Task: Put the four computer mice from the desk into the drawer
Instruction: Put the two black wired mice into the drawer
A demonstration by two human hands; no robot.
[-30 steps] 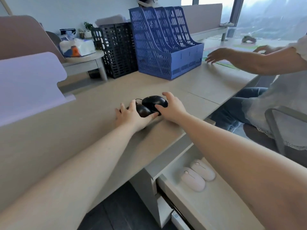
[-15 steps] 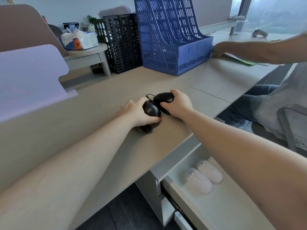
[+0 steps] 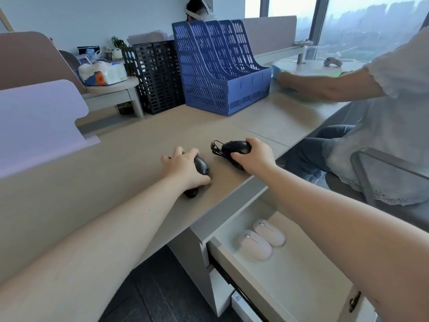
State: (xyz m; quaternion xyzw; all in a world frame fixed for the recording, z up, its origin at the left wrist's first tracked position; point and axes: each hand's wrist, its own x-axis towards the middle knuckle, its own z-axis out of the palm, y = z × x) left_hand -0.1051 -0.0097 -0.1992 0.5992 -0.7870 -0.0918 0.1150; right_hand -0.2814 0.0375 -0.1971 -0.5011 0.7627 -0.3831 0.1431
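Two black wired mice lie on the beige desk [image 3: 130, 159]. My left hand [image 3: 183, 169] is closed over the left black mouse [image 3: 201, 165]; a dark part of it or its cable [image 3: 190, 193] shows under my wrist. My right hand [image 3: 251, 156] grips the right black mouse [image 3: 235, 147], whose bundled cable [image 3: 217, 148] sticks out to the left. Below the desk edge the open drawer [image 3: 290, 282] holds two pale pink mice [image 3: 255, 244] [image 3: 269, 232] side by side near its back.
A blue file rack [image 3: 220, 68] and a black mesh rack [image 3: 155, 75] stand at the back of the desk. Another person in white [image 3: 380, 126] sits on the right on a chair, an arm stretched over the desk. A lilac divider [image 3: 39, 122] stands at left.
The two black mice, close together a second ago, are now apart: my hands have drawn them toward the desk's front edge, each hand on one mouse.
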